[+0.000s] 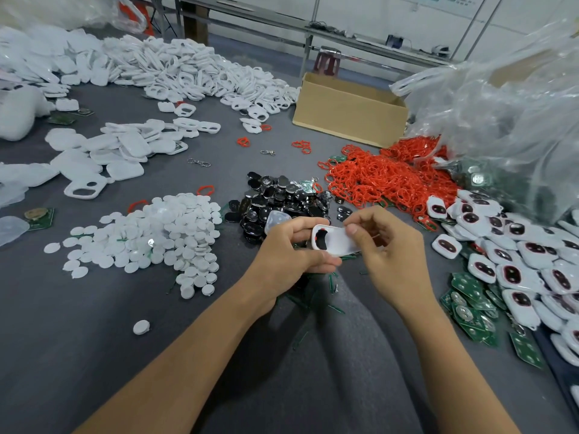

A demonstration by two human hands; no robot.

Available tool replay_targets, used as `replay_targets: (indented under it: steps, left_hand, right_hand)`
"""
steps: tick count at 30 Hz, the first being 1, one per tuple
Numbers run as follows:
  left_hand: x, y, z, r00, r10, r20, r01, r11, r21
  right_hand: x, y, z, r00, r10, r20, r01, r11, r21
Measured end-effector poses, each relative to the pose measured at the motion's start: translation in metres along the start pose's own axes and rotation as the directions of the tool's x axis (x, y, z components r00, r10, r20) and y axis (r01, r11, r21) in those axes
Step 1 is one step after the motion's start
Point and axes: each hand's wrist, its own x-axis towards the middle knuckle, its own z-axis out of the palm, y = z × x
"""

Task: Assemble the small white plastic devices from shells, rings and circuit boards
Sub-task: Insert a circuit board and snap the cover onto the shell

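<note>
Both hands hold one small white shell point(333, 242) with a red ring and a dark opening at its left end, above the grey cloth. My left hand point(291, 249) grips its left end, thumb under and fingers curled on top. My right hand point(383, 242) pinches its right end between thumb and fingers. Red rings point(385, 180) lie heaped behind the hands, black and silver inserts point(279, 198) just beyond my left hand. Green circuit boards point(470, 305) lie at the right under finished white devices point(513, 264).
White round caps point(156, 236) are piled at the left, flat white shells point(109, 158) farther left, ring-shaped white shells point(194, 70) at the back. A cardboard box point(347, 117) and a clear plastic bag point(501, 114) stand at the back right.
</note>
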Motion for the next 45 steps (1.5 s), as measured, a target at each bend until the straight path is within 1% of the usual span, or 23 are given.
replay_targets:
  steps: [5,7,10,19,26,29,37,42,45]
  left_hand:
    - [-0.001,0.001,0.001,1.0,0.007,0.015,-0.007,1.0,0.012]
    - [-0.001,0.0,0.002,1.0,0.008,0.02,-0.008,1.0,0.006]
    - [0.0,-0.001,0.003,0.999,0.021,0.024,-0.021,1.0,-0.005]
    - [0.003,-0.004,0.002,0.999,0.036,-0.01,-0.037,0.999,-0.025]
    - [0.002,-0.003,0.002,0.999,0.044,-0.014,-0.044,0.999,-0.022]
    - [0.001,-0.002,0.003,0.999,0.045,-0.021,-0.045,0.999,-0.019]
    - [0.0,-0.001,0.004,0.999,0.038,-0.034,-0.038,0.999,0.002]
    - [0.002,-0.002,0.003,0.998,0.034,-0.052,-0.036,0.999,-0.028]
    - [0.001,-0.001,0.003,0.998,0.021,-0.057,-0.024,0.998,-0.063]
  right_hand:
    - [0.0,-0.002,0.008,0.987,0.064,-0.145,-0.049,0.993,0.103]
    - [0.0,-0.003,0.012,0.98,0.097,-0.172,-0.072,0.986,0.149]
    - [-0.001,-0.005,0.019,0.978,0.125,-0.166,-0.096,0.981,0.169]
    - [-0.002,-0.006,0.024,0.979,0.118,-0.168,-0.095,0.985,0.141]
    - [-0.002,-0.007,0.026,0.974,0.14,-0.18,-0.105,0.976,0.191]
    - [-0.002,-0.006,0.027,0.974,0.128,-0.185,-0.1,0.983,0.151]
    - [-0.007,-0.002,0.031,0.978,0.008,-0.207,-0.029,0.995,-0.097]
    - [-0.006,-0.002,0.03,0.972,-0.086,-0.219,0.055,0.988,-0.144]
    - [-0.007,0.0,0.029,0.971,-0.092,-0.219,0.067,0.991,-0.117]
